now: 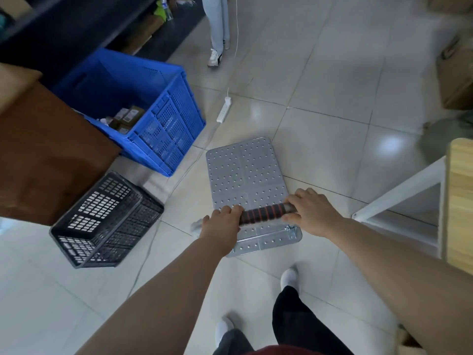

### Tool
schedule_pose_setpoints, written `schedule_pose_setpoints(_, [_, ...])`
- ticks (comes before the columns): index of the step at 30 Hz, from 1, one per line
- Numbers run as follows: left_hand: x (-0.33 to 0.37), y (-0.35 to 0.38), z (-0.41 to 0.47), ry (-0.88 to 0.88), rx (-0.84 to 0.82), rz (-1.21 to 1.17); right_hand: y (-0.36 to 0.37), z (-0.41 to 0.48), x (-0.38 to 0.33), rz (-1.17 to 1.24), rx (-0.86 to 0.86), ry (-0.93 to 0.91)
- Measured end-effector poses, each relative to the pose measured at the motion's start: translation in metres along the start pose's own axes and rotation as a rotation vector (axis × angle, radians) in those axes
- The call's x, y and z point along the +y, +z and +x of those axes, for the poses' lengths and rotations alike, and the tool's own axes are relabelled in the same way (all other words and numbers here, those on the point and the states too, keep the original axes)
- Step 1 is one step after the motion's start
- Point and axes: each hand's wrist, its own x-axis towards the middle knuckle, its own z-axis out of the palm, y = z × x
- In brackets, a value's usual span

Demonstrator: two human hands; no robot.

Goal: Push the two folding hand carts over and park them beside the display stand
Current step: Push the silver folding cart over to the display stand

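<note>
Head view, the only one: a single cart (pixel 247 180) in frame, grey dimpled metal deck, flat on the tiled floor (pixel 332 80), nothing loaded. The second cart isn't visible. I can't say for sure which piece of furniture is the display stand.

Left hand (pixel 222 221) is curled around the left end of the handle (pixel 263 213); right hand (pixel 311 212) is wrapped over the right end. Both are closed on the bar, with the ribbed red-and-black foam grip showing between them.

Position: the cart sits mid-aisle, directly ahead of the person's feet. Blue crate (pixel 133 108) is near the deck's front-left corner, black crate (pixel 107 221) off to the left, and a brown cabinet (pixel 43 160) behind both. A white-framed table (pixel 419 201) stands to the right. A white power strip (pixel 224 109) and its cord lie on the floor just ahead-left of the deck.

Handling, my read:
- Metal deck is stiff; empty, so probably light and quick to roll on smooth tile.
- Foam grip should give good purchase; a wide two-hand hold at the ends is right for steering.
- The handle folds at hinges near the deck's rear edge, so push forward rather than lean down on it.
- The cord could snag a wheel, so steer right of the strip. A second person's legs (pixel 217 29) are further up the aisle.
</note>
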Motion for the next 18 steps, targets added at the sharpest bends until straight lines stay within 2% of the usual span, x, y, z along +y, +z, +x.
schedule_pose_setpoints(8, [-0.065,0.026,-0.055,0.050,0.032,0.072,0.055,-0.043,-0.090,-0.053,0.028,0.100])
schedule_pose_setpoints(15, [-0.132,0.034,-0.099,-0.004,0.089,0.188,0.098,-0.064,-0.186,-0.098,0.139,0.047])
schedule_pose_setpoints(18, [-0.164,0.037,-0.110,0.023,0.109,0.093,0.111,-0.066,-0.220,-0.051,0.163,0.056])
